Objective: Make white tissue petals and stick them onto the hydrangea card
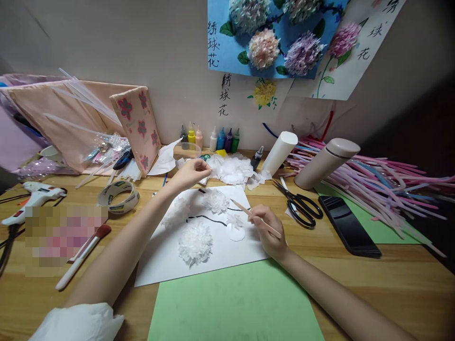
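A white sheet [167, 255] lies on the wooden table and carries several fluffy white tissue flowers [195, 242] joined by black stem lines. My right hand [269, 230] is closed around a thin wooden stick [254, 218] whose tip points toward a small tissue tuft [235, 220] on a white paper disc. My left hand [192, 172] reaches past the sheet's far edge, fingers pinched on a scrap from the pile of white tissue pieces [232, 170].
Black scissors [300, 205], a dark phone [349, 226], two pale cylinders [325, 163], a heap of pink straws [384, 182], small paint bottles [209, 139], a tape roll [119, 196], a glue gun [33, 196], a brush [85, 255] and green paper [232, 303] surround the sheet.
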Demonstrator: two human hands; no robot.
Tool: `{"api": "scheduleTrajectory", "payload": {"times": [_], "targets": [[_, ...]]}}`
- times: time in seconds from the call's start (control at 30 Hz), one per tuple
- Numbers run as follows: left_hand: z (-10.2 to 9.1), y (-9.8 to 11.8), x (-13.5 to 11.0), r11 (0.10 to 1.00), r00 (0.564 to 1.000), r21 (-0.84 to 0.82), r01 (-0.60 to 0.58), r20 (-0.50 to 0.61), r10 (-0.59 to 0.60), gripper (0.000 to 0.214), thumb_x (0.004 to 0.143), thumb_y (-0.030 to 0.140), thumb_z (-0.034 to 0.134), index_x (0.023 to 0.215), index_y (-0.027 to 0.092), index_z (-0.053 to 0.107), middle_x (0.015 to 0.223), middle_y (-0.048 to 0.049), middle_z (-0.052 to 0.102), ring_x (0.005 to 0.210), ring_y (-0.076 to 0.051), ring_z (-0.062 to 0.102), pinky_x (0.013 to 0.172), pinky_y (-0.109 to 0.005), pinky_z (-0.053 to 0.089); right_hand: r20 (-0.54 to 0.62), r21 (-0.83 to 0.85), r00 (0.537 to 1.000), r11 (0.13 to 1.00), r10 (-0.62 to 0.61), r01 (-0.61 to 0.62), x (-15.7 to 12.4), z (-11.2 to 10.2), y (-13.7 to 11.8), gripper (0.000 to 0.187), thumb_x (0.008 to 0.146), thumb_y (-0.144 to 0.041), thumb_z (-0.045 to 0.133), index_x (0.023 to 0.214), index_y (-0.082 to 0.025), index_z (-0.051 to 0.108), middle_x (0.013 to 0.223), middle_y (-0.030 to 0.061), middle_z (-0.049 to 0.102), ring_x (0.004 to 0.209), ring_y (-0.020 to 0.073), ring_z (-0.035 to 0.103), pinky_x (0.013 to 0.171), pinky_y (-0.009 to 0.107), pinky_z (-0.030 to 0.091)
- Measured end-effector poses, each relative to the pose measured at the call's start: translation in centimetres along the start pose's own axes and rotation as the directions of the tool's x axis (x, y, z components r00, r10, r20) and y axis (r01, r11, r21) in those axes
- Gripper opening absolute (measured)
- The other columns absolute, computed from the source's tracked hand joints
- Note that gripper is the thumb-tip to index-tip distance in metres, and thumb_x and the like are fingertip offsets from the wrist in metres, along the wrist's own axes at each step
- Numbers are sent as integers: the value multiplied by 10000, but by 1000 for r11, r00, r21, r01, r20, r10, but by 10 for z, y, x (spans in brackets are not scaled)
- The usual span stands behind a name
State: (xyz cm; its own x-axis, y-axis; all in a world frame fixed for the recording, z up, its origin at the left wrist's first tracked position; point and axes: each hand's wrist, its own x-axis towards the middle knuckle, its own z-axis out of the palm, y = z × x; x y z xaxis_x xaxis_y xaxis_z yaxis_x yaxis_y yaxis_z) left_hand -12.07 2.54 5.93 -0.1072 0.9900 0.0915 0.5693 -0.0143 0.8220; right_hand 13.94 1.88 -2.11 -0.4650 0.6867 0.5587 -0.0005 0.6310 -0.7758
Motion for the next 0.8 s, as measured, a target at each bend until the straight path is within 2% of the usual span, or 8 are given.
{"api": "scheduleTrajectory", "payload": {"times": [0.1, 0.2, 0.3, 0.4, 0.5, 0.63, 0.7, 0.8], "targets": [[0, 12, -7, 972, 971, -200, 122, 225, -75, 263, 688, 300, 636, 877, 132, 567, 735, -32, 634, 693, -136, 596, 624, -243, 443, 11, -5, 1000, 1000, 9, -9, 3, 2, -2, 114, 906, -231, 424, 827, -205, 503, 749, 16, 502, 714, 159, 488, 662, 312, 371], [5, 21, -15, 977, 916, -162, 138, 396, -64, 425, 643, 307, 698, 1008, 143, 555, 714, -14, 646, 672, -122, 598, 580, -214, 420, -31, 28, 999, 999, 43, -42, 2, 4, 0, 132, 918, -236, 395, 848, -207, 503, 759, 12, 489, 688, 149, 475, 637, 304, 366], [9, 28, -22, 991, 861, -68, 114, 504, -64, 359, 673, 325, 674, 970, 138, 598, 736, -26, 665, 691, -126, 610, 602, -217, 433, -97, 65, 992, 995, 86, -80, 1, 4, 3, 136, 918, -265, 399, 851, -208, 503, 760, 6, 483, 660, 139, 466, 601, 289, 365], [11, 35, -29, 994, 821, 39, 101, 561, -106, 202, 743, 304, 584, 812, 121, 635, 747, -45, 678, 701, -127, 617, 629, -218, 439, -128, 119, 985, 988, 112, -97, -1, 3, 5, 153, 919, -292, 398, 848, -207, 504, 751, -1, 487, 621, 126, 464, 566, 275, 369], [12, 39, -34, 981, 788, 173, 82, 591, -171, 190, 768, 290, 535, 744, 127, 630, 739, -41, 685, 684, -124, 613, 587, -203, 414, -138, 147, 982, 983, 128, -108, -3, 3, 6, 187, 919, -327, 388, 848, -206, 511, 723, -4, 502, 592, 123, 472, 534, 267, 371], [20, 38, -38, 960, 700, 279, 1, 685, -200, 187, 772, 260, 509, 742, 133, 643, 738, -30, 681, 677, -115, 598, 555, -187, 386, -205, 161, 969, 981, 137, -105, -8, 2, 6, 221, 922, -341, 367, 824, -206, 512, 670, -10, 514, 533, 118, 473, 491, 260, 362], [25, 37, -39, 946, 697, 320, -49, 690, -197, 169, 750, 267, 550, 788, 145, 660, 768, -24, 681, 688, -113, 591, 552, -182, 377, -228, 192, 966, 978, 123, -79, -9, 2, 6, 228, 923, -338, 355, 802, -211, 500, 621, -25, 492, 495, 114, 457, 474, 258, 354], [32, 34, -40, 916, 726, 389, -99, 658, -201, 238, 673, 297, 656, 873, 169, 671, 844, -19, 683, 715, -123, 588, 547, -185, 368, -180, 192, 981, 981, 73, -37, -12, 0, 4, 252, 925, -340, 333, 775, -214, 491, 557, -37, 459, 464, 117, 447, 474, 264, 355]]}}
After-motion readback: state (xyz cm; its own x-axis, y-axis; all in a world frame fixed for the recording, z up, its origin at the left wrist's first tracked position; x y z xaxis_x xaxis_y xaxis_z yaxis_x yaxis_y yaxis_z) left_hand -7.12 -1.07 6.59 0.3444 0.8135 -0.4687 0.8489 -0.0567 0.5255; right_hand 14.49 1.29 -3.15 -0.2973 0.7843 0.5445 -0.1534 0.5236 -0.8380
